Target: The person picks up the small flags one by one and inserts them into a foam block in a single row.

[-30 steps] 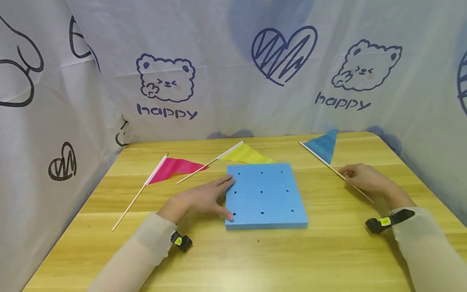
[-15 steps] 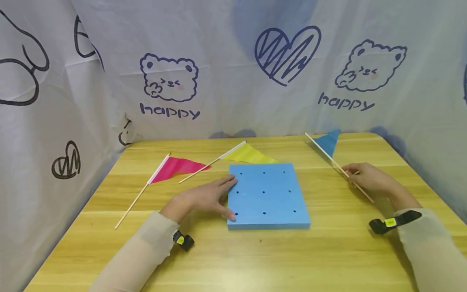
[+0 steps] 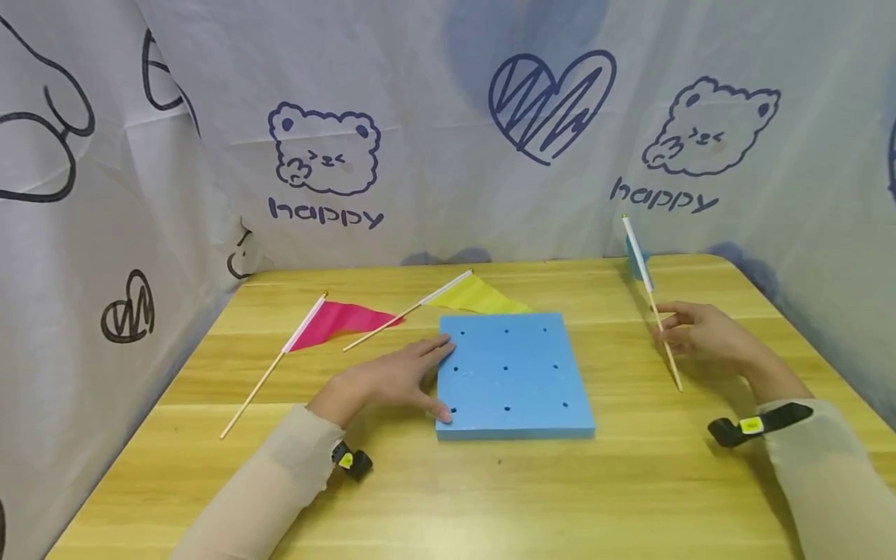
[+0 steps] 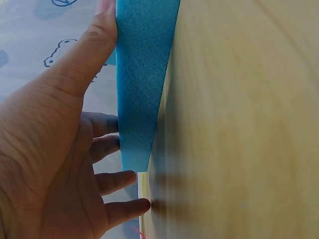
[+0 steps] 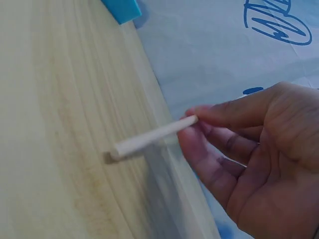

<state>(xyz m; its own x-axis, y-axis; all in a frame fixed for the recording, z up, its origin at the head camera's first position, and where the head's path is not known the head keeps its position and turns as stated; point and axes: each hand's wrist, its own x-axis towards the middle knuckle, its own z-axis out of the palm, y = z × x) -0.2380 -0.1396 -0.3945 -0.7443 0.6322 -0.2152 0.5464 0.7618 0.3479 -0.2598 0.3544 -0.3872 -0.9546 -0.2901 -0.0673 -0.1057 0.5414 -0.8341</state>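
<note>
A square blue foam board with rows of small holes lies mid-table. My left hand rests on its left edge, thumb and fingertips on the top; in the left wrist view the fingers are spread along the board's side. To the right, my right hand pinches the wooden stick of a small blue flag between thumb and fingers. That flag stands nearly upright, leaning slightly left at its top, its cloth seen almost edge-on. In the right wrist view the bare lower end of the stick points down toward the table.
A pink flag lies on the wooden table at the left. Behind the board a yellow flag lies with its cloth tip reaching the board's back edge. A white printed curtain hangs behind and beside the table.
My right hand has lifted the blue flag from lying slanted on the table to nearly upright, its lower end swinging left. The left hand and board stay put.
</note>
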